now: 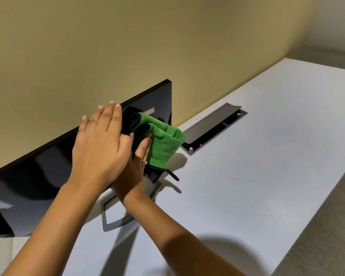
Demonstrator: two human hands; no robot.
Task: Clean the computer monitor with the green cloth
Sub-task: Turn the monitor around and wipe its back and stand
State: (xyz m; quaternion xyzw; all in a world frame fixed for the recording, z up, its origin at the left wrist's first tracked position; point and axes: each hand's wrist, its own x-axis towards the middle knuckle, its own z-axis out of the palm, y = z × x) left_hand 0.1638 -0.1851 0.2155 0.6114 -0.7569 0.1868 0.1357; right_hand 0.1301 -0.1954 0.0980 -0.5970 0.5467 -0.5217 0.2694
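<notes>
Computer monitor (pixel 48 170) stands on a white worktop (pixel 247 176), screen dark and glossy, right end of the panel towards the wall corner. Grey open-frame stand base (pixel 110 220) shows under the panel.

Left hand (pixel 100 144) lies flat against the upper screen near the top edge, fingers straight and together, holding nothing; it looks to be steadying the panel. Edges of this hand are blurred.

Right hand (pixel 135 168) sits below and partly behind the left, fingers extended, pressing the green cloth (pixel 163 140) onto the right part of the screen. The grip here is a flat-palm press; I cannot see any finger curled round the cloth. The cloth is bunched, with a dark edging or dark underside, and one corner hangs off the monitor's right edge over the worktop. A ring shows on one finger.

Beside the cloth, a cable hatch (pixel 213 128) is set into the worktop with its lid raised.

Step in hand, as I judge it: wiping the right-hand portion of the screen. Most of the panel to the left appears not yet covered. The next move calls for drawing the cloth leftward across the glass under even pressure, with the panel kept from tipping back.
</notes>
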